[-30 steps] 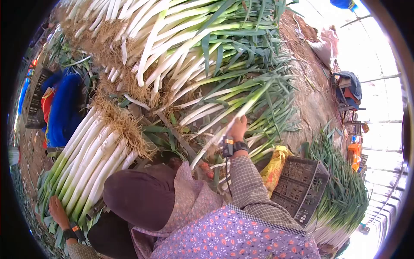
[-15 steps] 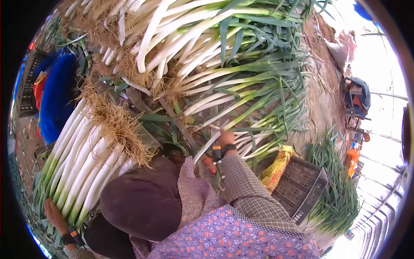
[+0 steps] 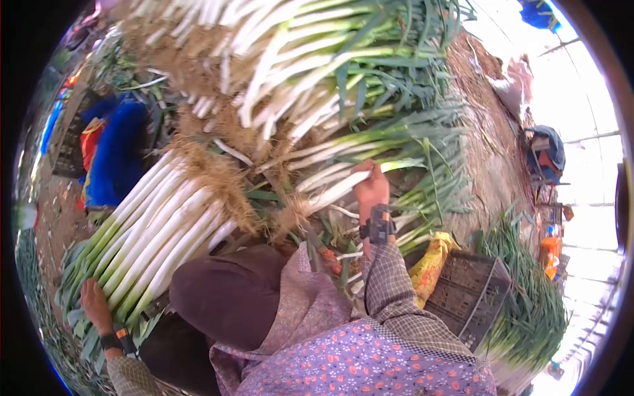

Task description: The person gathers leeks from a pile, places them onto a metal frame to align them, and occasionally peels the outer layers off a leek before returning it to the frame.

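A bundle of leeks point(image 3: 155, 231) lies slanted beside my left knee, white shafts side by side, shaggy roots at the upper right. My left hand point(image 3: 96, 307) grips its green end at the lower left; some fingertips are hidden among the leaves. Out in front, my right hand point(image 3: 372, 188) is closed around a leek point(image 3: 333, 195), whose rooted end points down and left and whose green part extends right past the fingers. Just beyond that hand, more loose leeks point(image 3: 330, 155) lie on the ground, their leaves toward the right.
A large leek pile point(image 3: 297, 59) fills the far side. To my right stand a dark plastic crate point(image 3: 462, 290), a yellow bag point(image 3: 432, 267) and another leek heap point(image 3: 528, 310). A blue object point(image 3: 119, 155) is at the left. Bare soil point(image 3: 489, 145) shows at the right.
My right hand has moved forward and right and now holds a leek across the loose ones. My left hand stays at the bundle's leafy end. The whole view has shifted slightly.
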{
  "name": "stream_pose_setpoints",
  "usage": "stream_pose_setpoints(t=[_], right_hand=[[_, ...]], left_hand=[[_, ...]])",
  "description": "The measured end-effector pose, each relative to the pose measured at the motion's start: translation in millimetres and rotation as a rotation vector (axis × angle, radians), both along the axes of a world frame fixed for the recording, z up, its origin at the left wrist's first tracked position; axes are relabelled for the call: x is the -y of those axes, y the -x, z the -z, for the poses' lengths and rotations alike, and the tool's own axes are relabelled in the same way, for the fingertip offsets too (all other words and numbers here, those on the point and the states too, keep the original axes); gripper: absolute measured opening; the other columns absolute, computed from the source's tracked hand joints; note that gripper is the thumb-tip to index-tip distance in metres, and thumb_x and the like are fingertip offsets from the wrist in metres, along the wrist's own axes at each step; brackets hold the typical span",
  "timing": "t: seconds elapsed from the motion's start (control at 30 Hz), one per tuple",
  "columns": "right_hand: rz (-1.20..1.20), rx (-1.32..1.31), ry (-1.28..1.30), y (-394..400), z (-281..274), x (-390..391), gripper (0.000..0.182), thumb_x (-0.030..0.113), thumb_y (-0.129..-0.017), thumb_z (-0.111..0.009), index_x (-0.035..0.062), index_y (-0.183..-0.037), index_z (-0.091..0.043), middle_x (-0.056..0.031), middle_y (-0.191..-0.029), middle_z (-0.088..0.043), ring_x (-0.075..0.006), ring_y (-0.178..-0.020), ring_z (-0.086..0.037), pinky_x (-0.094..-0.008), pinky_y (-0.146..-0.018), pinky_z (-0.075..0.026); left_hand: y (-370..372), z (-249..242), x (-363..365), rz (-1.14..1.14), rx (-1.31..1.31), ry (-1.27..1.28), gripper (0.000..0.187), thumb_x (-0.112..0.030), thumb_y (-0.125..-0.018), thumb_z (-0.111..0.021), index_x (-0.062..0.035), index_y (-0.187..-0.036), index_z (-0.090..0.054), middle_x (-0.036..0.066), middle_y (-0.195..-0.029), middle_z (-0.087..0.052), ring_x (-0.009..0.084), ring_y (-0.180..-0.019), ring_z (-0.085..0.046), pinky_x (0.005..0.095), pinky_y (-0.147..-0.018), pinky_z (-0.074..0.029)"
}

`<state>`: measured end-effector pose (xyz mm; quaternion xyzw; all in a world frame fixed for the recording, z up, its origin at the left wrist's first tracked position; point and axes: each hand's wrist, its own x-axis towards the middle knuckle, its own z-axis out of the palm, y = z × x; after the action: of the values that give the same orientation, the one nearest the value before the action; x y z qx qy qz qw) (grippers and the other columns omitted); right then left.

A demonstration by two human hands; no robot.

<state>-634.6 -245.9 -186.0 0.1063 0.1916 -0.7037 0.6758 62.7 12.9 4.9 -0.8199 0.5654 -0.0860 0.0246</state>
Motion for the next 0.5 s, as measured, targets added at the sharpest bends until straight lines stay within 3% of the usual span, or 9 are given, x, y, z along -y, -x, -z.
stream_pose_setpoints(t=[0.03, 0.07, 0.1, 0.17, 0.2, 0.23, 0.37, 0.43, 0.5], right_hand=[[0.02, -0.211, -0.113, -30, -55, 9, 0.032, 0.033, -0.104, -0.038, 0.0049, -0.093, -0.05, -0.0074, -0.079, -0.054, -0.0234, -0.075, -0.052, -0.0377, -0.074, -0.046], [-0.046, -0.061, 0.176, -50, -87, 20, 0.033, 0.033, -0.104, -0.037, 0.0067, -0.089, -0.05, -0.0061, -0.076, -0.051, -0.0212, -0.078, -0.052, -0.0376, -0.076, -0.046], [-0.082, -0.171, 0.36, -70, -119, 18, 0.025, 0.024, -0.1, -0.045, 0.004, -0.089, -0.056, -0.0085, -0.083, -0.056, -0.0216, -0.082, -0.053, -0.0332, -0.079, -0.046], [-0.083, -0.295, 0.55, -125, -195, 18, 0.024, 0.027, -0.1, -0.047, 0.0052, -0.101, -0.057, -0.006, -0.09, -0.058, -0.0197, -0.085, -0.055, -0.0346, -0.085, -0.048], [-0.097, -0.207, 0.546, -154, -230, 10, 0.02, 0.023, -0.1, -0.049, 0.0065, -0.11, -0.056, -0.0043, -0.093, -0.056, -0.0167, -0.086, -0.054, -0.0345, -0.087, -0.047], [-0.103, -0.096, 0.649, -186, -260, 2, 0.02, 0.02, -0.099, -0.05, 0.0092, -0.115, -0.055, -0.003, -0.096, -0.055, -0.0147, -0.086, -0.054, -0.0341, -0.086, -0.047], [-0.42, -0.443, 0.867, -302, -330, -25, 0.032, 0.01, -0.095, -0.055, 0.0127, -0.125, -0.043, -0.0044, -0.094, -0.056, -0.0147, -0.08, -0.053, -0.0349, -0.077, -0.048], [-0.433, -0.821, 0.998, -363, -321, -23, 0.043, 0.007, -0.092, -0.058, 0.0136, -0.132, -0.042, -0.0054, -0.091, -0.057, -0.0138, -0.076, -0.054, -0.035, -0.069, -0.049], [-0.459, -1.497, 1.072, -415, -294, -28, 0.05, 0.006, -0.09, -0.059, 0.0144, -0.137, -0.044, -0.0078, -0.093, -0.06, -0.0139, -0.074, -0.057, -0.0364, -0.067, -0.05]], left_hand=[[-35, 17, -12, 0.322, 0.279, -0.018, 0.022, -0.011, -0.091, -0.046, -0.0006, -0.103, -0.06, 0.013, -0.107, -0.062, 0.0324, -0.105, -0.055, 0.0414, -0.09, -0.043], [-11, 5, -5, 0.294, 0.267, -0.055, 0.02, -0.007, -0.089, -0.046, -0.0012, -0.101, -0.061, 0.011, -0.103, -0.062, 0.031, -0.101, -0.056, 0.0402, -0.087, -0.044], [-4, 6, -5, 0.341, 0.24, 0.102, 0.02, -0.01, -0.087, -0.05, -0.0023, -0.099, -0.063, 0.012, -0.101, -0.062, 0.0303, -0.097, -0.057, 0.0406, -0.084, -0.044], [16, -8, -1, 0.164, -0.122, 0.144, 0.023, -0.018, -0.083, -0.054, -0.0048, -0.099, -0.066, 0.015, -0.095, -0.062, 0.0305, -0.094, -0.058, 0.043, -0.08, -0.044], [24, -12, 2, 0.123, -0.178, 0.162, 0.023, -0.02, -0.085, -0.053, -0.0073, -0.098, -0.066, 0.011, -0.092, -0.063, 0.0295, -0.093, -0.058, 0.0427, -0.083, -0.042], [47, -27, 5, 0.061, -0.13, 0.195, 0.022, -0.022, -0.085, -0.052, -0.0109, -0.097, -0.068, 0.008, -0.091, -0.064, 0.0276, -0.091, -0.059, 0.0415, -0.085, -0.041], [49, -25, 0, 0.017, -0.114, 0.233, 0.022, -0.023, -0.084, -0.054, -0.0162, -0.097, -0.07, 0.002, -0.098, -0.066, 0.0211, -0.097, -0.06, 0.0384, -0.09, -0.039], [53, -29, 1, 0.021, -0.098, 0.256, 0.022, -0.023, -0.084, -0.054, -0.0162, -0.097, -0.07, 0.002, -0.098, -0.067, 0.021, -0.098, -0.06, 0.0379, -0.091, -0.039], [54, -28, 0, -0.005, -0.125, 0.259, 0.022, -0.023, -0.083, -0.054, -0.0163, -0.096, -0.071, 0.002, -0.097, -0.067, 0.0215, -0.098, -0.06, 0.0375, -0.092, -0.038]])
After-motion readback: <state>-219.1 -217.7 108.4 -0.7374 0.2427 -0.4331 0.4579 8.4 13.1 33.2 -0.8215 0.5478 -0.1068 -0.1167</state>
